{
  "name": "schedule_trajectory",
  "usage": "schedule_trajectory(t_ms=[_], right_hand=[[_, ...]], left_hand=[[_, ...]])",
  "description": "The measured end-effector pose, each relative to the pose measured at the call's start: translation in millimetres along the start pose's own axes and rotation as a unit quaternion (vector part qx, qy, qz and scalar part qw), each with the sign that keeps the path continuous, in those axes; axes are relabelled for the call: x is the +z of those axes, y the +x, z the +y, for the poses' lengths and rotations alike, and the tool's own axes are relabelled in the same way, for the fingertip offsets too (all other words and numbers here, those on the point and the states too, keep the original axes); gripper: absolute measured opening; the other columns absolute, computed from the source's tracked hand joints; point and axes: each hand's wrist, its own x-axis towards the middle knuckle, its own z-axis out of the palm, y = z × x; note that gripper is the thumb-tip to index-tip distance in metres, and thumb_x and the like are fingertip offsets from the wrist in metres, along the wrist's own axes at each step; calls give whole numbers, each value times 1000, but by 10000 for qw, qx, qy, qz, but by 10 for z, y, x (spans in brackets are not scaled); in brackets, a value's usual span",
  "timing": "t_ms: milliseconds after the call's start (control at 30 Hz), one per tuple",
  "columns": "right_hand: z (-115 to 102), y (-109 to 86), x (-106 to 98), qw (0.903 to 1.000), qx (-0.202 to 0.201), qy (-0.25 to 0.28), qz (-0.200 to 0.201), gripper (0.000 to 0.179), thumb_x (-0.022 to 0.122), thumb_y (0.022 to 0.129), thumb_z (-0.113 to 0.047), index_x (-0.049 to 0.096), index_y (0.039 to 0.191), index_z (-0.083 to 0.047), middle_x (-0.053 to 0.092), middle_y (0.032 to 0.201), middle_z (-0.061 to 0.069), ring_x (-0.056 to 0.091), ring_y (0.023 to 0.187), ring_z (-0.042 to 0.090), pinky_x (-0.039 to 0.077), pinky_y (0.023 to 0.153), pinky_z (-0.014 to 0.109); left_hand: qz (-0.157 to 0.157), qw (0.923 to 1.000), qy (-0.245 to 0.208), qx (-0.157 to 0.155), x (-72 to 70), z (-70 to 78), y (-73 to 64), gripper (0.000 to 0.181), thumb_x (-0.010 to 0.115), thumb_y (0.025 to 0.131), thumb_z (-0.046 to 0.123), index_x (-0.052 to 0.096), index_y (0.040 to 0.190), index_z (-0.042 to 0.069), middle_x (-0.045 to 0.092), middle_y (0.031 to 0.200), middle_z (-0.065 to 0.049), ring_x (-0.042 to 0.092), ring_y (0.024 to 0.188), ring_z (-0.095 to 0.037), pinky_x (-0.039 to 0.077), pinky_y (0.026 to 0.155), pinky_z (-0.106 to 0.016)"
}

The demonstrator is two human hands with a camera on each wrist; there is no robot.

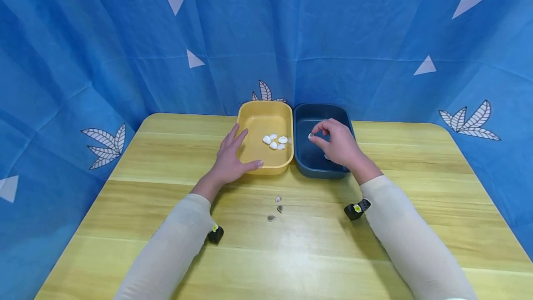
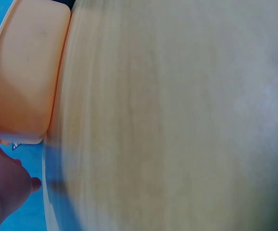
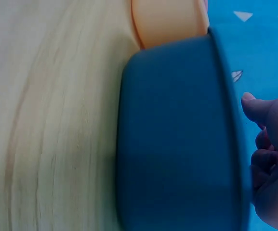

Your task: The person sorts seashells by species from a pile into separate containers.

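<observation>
Over the dark blue bin, my right hand pinches a small pale shell between thumb and forefinger. Another pale piece shows inside that bin, partly hidden by the hand. My left hand spreads its fingers at the left side and front corner of the yellow bin, its thumb along the near rim. Several small white oval pieces, perhaps shells or pebbles, lie in the yellow bin. In the right wrist view the bin wall hides what the right hand holds.
Three small greyish shells lie on the wooden table in front of the bins. The two bins stand side by side at the table's far edge, before a blue patterned curtain.
</observation>
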Motion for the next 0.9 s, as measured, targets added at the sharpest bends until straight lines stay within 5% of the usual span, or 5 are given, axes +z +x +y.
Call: schedule_trajectory(t_ms=[500, 900], right_hand=[[233, 124, 132, 9980, 616, -116, -54, 15, 70, 96, -21, 67, 102, -7, 49, 92, 10, 46, 87, 29, 37, 73, 41], [288, 132, 150, 9973, 711, -127, -108, 18, 71, 96, -20, 66, 106, -5, 51, 94, 11, 46, 88, 30, 38, 75, 42]], left_hand=[[-79, 9999, 39, 63, -23, 17, -13, 108, 76, 76, 63, 23, 161, 23, -3, 166, 8, 1, 150, -35, 6, 114, -63], [-72, 9999, 58, 39, -31, 15, -15, 108, 76, 76, 65, 24, 161, 23, -4, 166, 9, 1, 150, -34, 5, 114, -63]])
